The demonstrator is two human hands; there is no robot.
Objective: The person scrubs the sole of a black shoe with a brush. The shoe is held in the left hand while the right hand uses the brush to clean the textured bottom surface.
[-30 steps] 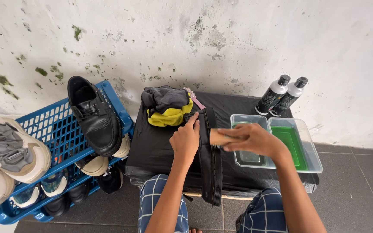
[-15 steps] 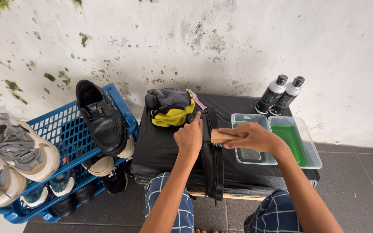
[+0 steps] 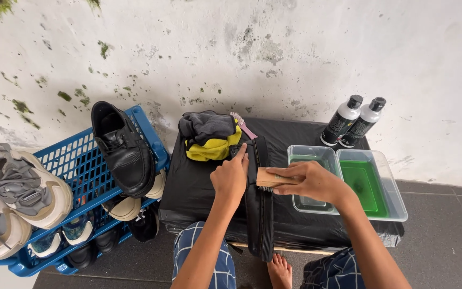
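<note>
A black shoe (image 3: 259, 214) lies on its side along a low table covered in black plastic (image 3: 199, 187), sole toward me. My left hand (image 3: 231, 175) grips the shoe near its far end and holds it steady. My right hand (image 3: 308, 181) is closed on a wooden brush (image 3: 269, 177) pressed against the shoe's side. Grey and yellow cloths (image 3: 209, 136) are piled at the table's back, with a pink toothbrush (image 3: 243, 126) beside them.
Two clear tubs sit right of the shoe, one with clear water (image 3: 311, 176), one with green liquid (image 3: 372, 184). Two dark bottles (image 3: 354, 120) stand behind them. A blue crate (image 3: 76, 182) at left holds a black leather shoe (image 3: 124, 147) and several sneakers (image 3: 17, 187). My bare foot (image 3: 280, 270) shows below.
The view has shifted slightly, so the crate and table sit a little further right. Both hands stay on the shoe, the brush hand moving only a little along its side.
</note>
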